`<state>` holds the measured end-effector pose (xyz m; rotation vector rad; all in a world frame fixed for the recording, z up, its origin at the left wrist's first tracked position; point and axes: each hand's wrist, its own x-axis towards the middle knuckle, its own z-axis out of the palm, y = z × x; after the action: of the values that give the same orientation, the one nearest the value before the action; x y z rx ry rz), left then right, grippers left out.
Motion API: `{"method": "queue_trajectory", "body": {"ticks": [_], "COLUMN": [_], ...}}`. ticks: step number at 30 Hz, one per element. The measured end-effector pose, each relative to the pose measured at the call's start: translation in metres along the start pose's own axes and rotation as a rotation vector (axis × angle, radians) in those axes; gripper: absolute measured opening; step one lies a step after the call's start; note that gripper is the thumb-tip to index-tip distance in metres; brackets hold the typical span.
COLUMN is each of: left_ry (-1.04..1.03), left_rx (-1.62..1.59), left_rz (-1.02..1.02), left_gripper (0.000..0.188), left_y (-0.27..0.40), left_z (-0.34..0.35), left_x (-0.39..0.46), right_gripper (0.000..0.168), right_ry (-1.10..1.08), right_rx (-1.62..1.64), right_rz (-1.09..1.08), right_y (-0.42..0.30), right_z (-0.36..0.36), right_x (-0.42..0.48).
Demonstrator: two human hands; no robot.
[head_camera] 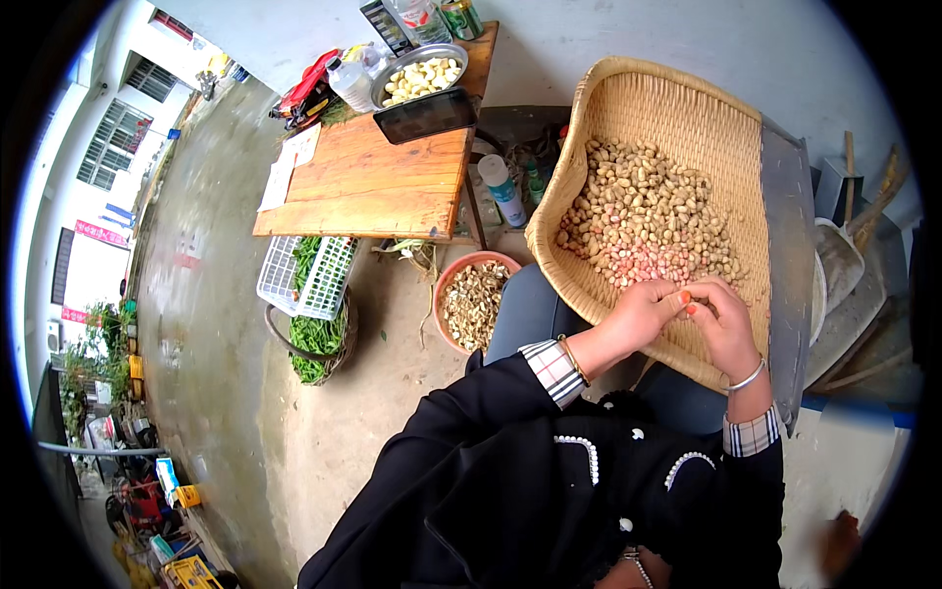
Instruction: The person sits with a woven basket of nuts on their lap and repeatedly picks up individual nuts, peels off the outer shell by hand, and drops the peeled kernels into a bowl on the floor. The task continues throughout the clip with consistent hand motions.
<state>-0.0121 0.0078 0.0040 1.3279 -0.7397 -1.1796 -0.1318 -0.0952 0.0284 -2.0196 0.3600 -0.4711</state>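
Note:
My left hand (642, 315) and my right hand (725, 333) meet fingertip to fingertip over the near side of a woven winnowing basket (692, 96). Both pinch what looks like a peanut, almost wholly hidden by the thumbs and fingers. Just beyond them, unshelled peanuts (651, 188) are heaped in the basket. Pink shelled peanut kernels (640, 259) lie at the near edge of that heap. The basket rests partly over my lap, its open side to the right bordered by a grey board (789, 243).
A pink basin (447, 274) of peanut shells stands left of my knee. Beyond is a wooden table (375, 177) with a phone (425, 116) and a metal bowl (462, 59) of peeled cloves. Green peppers (318, 337) fill a handled basket under a white plastic basket (280, 276). A spray can (504, 191) stands behind.

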Motion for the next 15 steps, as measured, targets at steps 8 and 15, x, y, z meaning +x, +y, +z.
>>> {"method": "queue_trajectory", "body": {"ticks": [8, 15], "left_ry": [-0.183, 0.264], "left_rx": [-0.456, 1.102], "left_rz": [-0.322, 0.464], "left_gripper": [0.022, 0.023], "left_y": [0.003, -0.015], "left_z": [-0.019, -0.045], "left_x": [0.007, 0.027], "right_gripper": [0.017, 0.017], "right_ry": [-0.107, 0.056], "right_rx": [0.407, -0.137], "right_rz": [0.241, 0.238], "right_y": [0.042, 0.092], "right_z": [-0.007, -0.017], "right_x": [0.005, 0.022]}}
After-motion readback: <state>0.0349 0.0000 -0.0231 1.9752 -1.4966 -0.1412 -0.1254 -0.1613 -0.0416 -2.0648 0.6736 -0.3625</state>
